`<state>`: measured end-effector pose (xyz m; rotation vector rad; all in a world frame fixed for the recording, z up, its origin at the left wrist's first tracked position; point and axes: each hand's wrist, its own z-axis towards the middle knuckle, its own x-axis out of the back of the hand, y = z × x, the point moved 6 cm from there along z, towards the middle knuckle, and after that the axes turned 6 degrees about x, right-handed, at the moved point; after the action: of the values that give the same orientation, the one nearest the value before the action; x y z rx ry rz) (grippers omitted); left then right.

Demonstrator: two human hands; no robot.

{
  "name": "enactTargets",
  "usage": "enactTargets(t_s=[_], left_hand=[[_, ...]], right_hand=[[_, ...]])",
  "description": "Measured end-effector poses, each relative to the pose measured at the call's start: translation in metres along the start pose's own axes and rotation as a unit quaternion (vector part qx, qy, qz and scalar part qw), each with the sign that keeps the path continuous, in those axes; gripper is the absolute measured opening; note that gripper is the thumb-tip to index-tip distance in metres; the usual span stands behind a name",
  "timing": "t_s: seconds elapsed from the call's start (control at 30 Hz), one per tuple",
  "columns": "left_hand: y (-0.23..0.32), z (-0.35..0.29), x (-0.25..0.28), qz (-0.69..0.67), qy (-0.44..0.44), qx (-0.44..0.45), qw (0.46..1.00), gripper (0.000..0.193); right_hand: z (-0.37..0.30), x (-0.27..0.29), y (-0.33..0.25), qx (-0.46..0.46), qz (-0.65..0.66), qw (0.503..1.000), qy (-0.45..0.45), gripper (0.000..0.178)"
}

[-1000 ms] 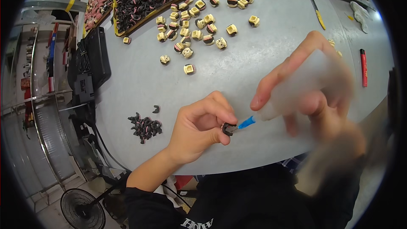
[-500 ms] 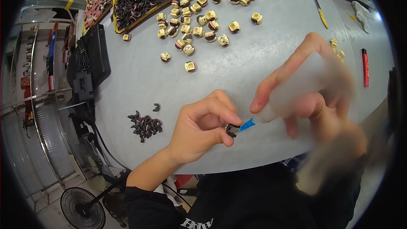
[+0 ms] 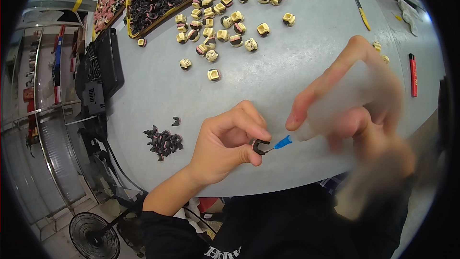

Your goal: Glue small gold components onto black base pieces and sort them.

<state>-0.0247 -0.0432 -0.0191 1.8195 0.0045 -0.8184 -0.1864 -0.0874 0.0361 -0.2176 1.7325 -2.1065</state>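
Observation:
Between thumb and index finger, my left hand [image 3: 223, 144] pinches a small black C-shaped piece [image 3: 259, 147], its opening facing right. My right hand [image 3: 366, 110] is wrapped around a translucent squeeze bottle [image 3: 335, 98], partly blurred, with the index finger stretched along its upper side. A blue needle tip [image 3: 283, 142] sticks out of the bottle, and its thin metal needle points at the inner side of the black piece; whether they touch I cannot tell. Left of my left hand lies a small heap of similar black pieces [image 3: 164, 143] with pink edges.
Many cream, black and pink assembled pieces [image 3: 222, 35] are spread over the grey table [image 3: 158, 79]. Behind them stands a tray [image 3: 184, 7] of black pieces, beside pink ones [image 3: 111, 2]. A yellow-handled knife [image 3: 364, 19] and a red marker [image 3: 413, 76] lie at the right.
My right hand has drawn the bottle slightly to the right, so more of the thin needle shows beside the black piece. My left hand keeps its pinch, almost still.

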Motion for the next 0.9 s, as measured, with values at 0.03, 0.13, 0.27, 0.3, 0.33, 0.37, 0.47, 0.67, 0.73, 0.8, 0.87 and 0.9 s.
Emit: enactTargets(t_s=[0.03, 0.13, 0.27, 0.3, 0.33, 0.37, 0.47, 0.67, 0.73, 0.8, 0.87, 0.9], left_hand=[[0.0, 0.0, 0.0, 0.001, 0.0, 0.0, 1.0, 0.027], [0.0, 0.0, -0.001, 0.002, 0.006, -0.003, 1.0, 0.028], [0.001, 0.0, -0.001, 0.001, 0.013, 0.006, 1.0, 0.028], [0.001, 0.0, -0.001, -0.001, 0.014, 0.011, 1.0, 0.028], [0.0, 0.0, -0.001, -0.001, 0.015, 0.011, 1.0, 0.028], [0.0, 0.0, -0.001, 0.002, 0.015, 0.011, 1.0, 0.028], [0.0, 0.0, -0.001, 0.008, 0.014, 0.01, 1.0, 0.028], [-0.001, 0.0, -0.001, 0.003, 0.011, 0.006, 1.0, 0.028], [-0.001, 0.0, -0.001, 0.0, 0.012, 0.005, 1.0, 0.028], [0.0, 0.0, 0.0, -0.003, 0.014, -0.004, 1.0, 0.028], [0.0, 0.001, 0.0, -0.006, 0.009, -0.009, 1.0, 0.027], [-0.002, 0.002, -0.001, -0.019, 0.01, -0.003, 1.0, 0.027]], right_hand=[[0.0, 0.0, -0.002, 0.011, -0.001, 1.0, 0.003, 0.051], [-0.001, 0.001, -0.008, 0.05, -0.041, 0.998, 0.003, 0.05], [0.0, -0.001, -0.011, 0.066, -0.066, 0.996, 0.007, 0.048], [0.0, -0.001, -0.011, 0.065, -0.07, 0.995, 0.008, 0.048], [0.0, -0.002, -0.01, 0.065, -0.069, 0.995, 0.008, 0.048], [0.0, -0.002, -0.009, 0.074, -0.061, 0.995, 0.005, 0.048], [-0.001, -0.002, -0.009, 0.092, -0.045, 0.995, -0.001, 0.047], [-0.003, 0.0, -0.006, 0.098, -0.078, 0.992, 0.013, 0.048], [-0.003, 0.001, -0.005, 0.113, -0.084, 0.99, 0.025, 0.049], [0.0, 0.001, -0.005, 0.147, -0.061, 0.987, -0.015, 0.047], [0.002, 0.007, -0.008, 0.163, -0.055, 0.984, -0.034, 0.045], [0.003, 0.016, -0.009, 0.129, -0.037, 0.991, -0.016, 0.045]])
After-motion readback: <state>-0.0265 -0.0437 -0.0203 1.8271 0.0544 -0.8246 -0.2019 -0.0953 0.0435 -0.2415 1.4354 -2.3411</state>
